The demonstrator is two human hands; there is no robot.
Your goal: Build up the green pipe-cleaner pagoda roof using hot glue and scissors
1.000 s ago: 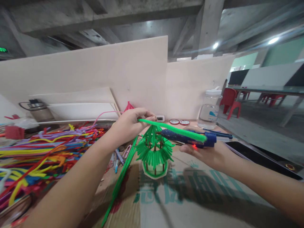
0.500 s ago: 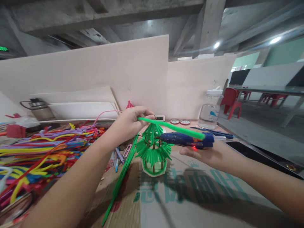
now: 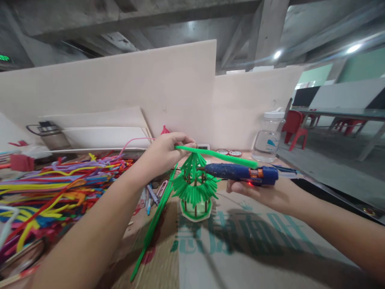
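A small green pavilion model [image 3: 195, 190], with two fringed roofs of pipe cleaner pieces on brown posts, stands upright on an octagonal base. My left hand [image 3: 168, 154] is closed at its peak, and a long green pipe cleaner [image 3: 219, 154] runs out of the fingers to the right. Whether those fingers also touch the peak I cannot tell. In my right hand [image 3: 258, 192] lies a blue hot glue gun [image 3: 237, 172] with a red light lit. Its nozzle points left, at the upper roof, and the pipe cleaner passes just above its body.
Heaps of coloured pipe cleaners [image 3: 60, 180] cover the left side. Several green pipe cleaners [image 3: 153, 228] lie beside the model on printed cardboard [image 3: 240, 257]. A clear water bottle [image 3: 269, 136] stands at the back right, and pens [image 3: 152, 194] lie left of the model.
The glue gun has shifted slightly right, and its orange part shows more below the pipe cleaner. The left hand keeps its grip near the peak. The view has moved a little.
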